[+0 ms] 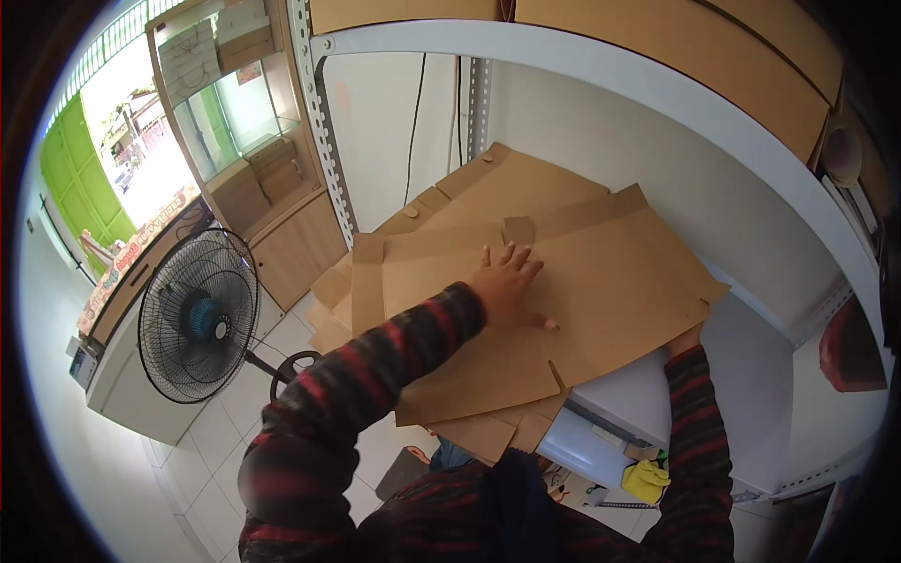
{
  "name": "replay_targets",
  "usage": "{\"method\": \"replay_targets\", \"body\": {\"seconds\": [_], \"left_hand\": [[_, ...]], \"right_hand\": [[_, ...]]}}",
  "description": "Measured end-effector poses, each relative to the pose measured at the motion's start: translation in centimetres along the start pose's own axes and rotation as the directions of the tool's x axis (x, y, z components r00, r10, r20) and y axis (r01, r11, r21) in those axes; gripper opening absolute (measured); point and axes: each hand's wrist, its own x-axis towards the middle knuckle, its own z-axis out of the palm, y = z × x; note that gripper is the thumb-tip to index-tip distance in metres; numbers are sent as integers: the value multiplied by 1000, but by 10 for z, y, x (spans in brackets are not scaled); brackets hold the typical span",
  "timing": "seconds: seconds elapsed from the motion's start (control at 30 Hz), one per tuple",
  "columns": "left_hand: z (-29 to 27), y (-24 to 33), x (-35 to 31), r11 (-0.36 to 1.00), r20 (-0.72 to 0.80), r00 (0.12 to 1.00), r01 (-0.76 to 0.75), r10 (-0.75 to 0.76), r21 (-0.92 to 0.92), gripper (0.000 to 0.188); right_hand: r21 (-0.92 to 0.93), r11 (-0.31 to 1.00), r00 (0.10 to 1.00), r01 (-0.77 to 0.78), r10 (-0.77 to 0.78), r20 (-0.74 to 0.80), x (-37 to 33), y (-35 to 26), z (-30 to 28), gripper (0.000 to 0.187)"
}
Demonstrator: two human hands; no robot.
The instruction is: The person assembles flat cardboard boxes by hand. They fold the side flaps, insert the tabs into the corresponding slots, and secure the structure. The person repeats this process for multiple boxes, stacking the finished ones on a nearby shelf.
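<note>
A flat, unfolded brown cardboard box blank (619, 281) with slots and small flaps lies across the middle, on top of more cardboard sheets (526, 178). My left hand (507, 286) rests on its upper face, fingers spread and thumb stretched out to the right. At the blank's right edge, my right hand (685, 340) reaches underneath. Only the part near the wrist shows there, and the fingers are hidden by the cardboard, so their grip cannot be made out.
A white metal shelf beam (563, 36) arches above, bearing cardboard boxes (676, 56). At the left stands a black fan (199, 314), before a wooden glass cabinet (272, 188). A yellow cloth (646, 480) lies low beside my right forearm. A grey-white shelf surface (751, 375) extends right.
</note>
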Motion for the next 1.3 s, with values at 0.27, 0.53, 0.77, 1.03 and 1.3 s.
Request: {"method": "replay_targets", "body": {"seconds": [0.27,0.53,0.77,1.03,1.3], "left_hand": [[19,-12,21,984,21,987,154,-156,88,140],[20,-9,19,984,44,988,146,-151,98,137],[7,-6,-2,983,173,979,80,-109,167,125],[-14,-10,-28,999,304,952,-10,19,-31,117],[-36,-2,-27,939,502,850,28,157,-342,108]], "right_hand": [[62,997,994,50,-56,97,-16,8,64,67],[-549,835,925,38,179,335,-55,45,139,93],[-764,587,678,267,449,582,-57,58,175,110],[-681,733,833,3,374,407,-57,58,179,106],[-301,894,872,-332,413,265,-37,33,146,84]]}}
